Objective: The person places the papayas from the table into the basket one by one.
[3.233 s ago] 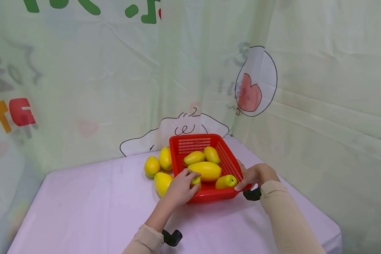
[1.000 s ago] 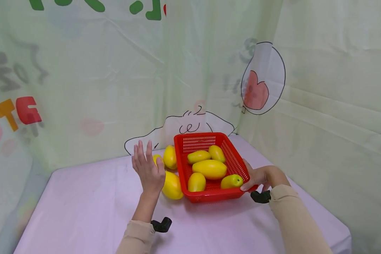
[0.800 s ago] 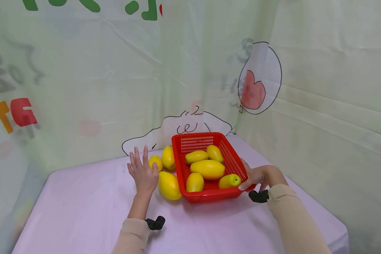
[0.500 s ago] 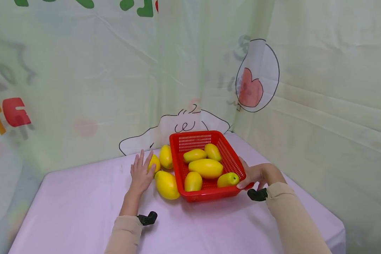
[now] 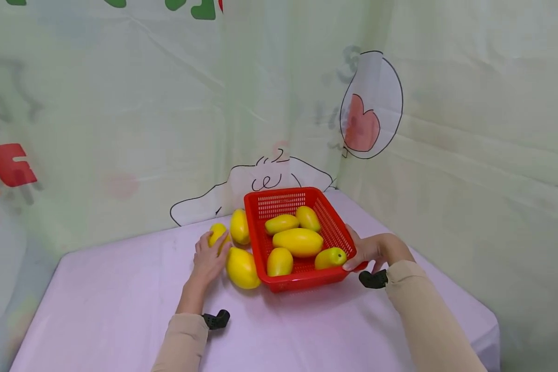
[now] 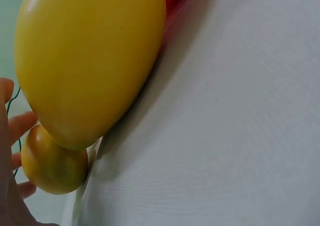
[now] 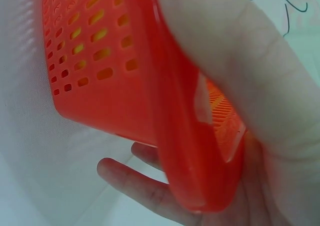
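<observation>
My left hand reaches to the far side of the loose fruit and curls its fingers round a small yellow mango. In the left wrist view that mango shows by the fingertips, partly behind a larger mango. The larger mango lies against the red basket's left side, and another mango lies farther back. My right hand grips the near right corner of the red plastic basket. In the right wrist view its thumb lies over the basket's rim, fingers outside and below.
Inside the basket lie several yellow mangoes, a big one in the middle and one with a greenish end near my right hand. A pale lilac cloth covers the table. Printed curtains hang behind and to the right.
My left hand let go of a mango in the basket, moved out left with fingers spread, then came down round the small mango outside. My right hand keeps its grip on the basket.
</observation>
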The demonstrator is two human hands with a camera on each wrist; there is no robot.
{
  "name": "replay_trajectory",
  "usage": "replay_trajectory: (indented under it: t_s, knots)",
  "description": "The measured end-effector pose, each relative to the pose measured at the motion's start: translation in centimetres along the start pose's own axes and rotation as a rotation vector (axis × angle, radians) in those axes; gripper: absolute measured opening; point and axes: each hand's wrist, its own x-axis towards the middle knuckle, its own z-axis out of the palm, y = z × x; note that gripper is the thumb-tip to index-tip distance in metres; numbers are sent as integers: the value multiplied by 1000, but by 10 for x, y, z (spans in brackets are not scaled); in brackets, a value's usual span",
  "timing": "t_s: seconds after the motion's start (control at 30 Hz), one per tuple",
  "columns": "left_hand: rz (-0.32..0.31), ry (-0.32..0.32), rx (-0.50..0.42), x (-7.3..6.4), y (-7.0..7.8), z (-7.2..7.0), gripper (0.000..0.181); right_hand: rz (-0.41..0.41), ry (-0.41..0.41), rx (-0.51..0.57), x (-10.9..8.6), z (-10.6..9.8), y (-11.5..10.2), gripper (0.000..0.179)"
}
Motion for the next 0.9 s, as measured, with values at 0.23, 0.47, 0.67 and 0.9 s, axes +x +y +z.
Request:
replay_trajectory:
  t_s: [0.23, 0.47, 0.67, 0.9]
  knots:
    - [-24, 70, -22, 0, -2, 1, 50, 6, -15, -20, 2, -5, -4, 133]
    - [-48, 147, -19, 3, 2, -1, 43, -11, -16, -15, 2, -9, -6, 134]
    - [-92, 162, 15, 4, -2, -4, 43, -15, -20, -10, 3, -7, -6, 132]
    - [-108, 162, 1, 1, -11, -4, 54, -9, -23, -3, 3, -3, -2, 129]
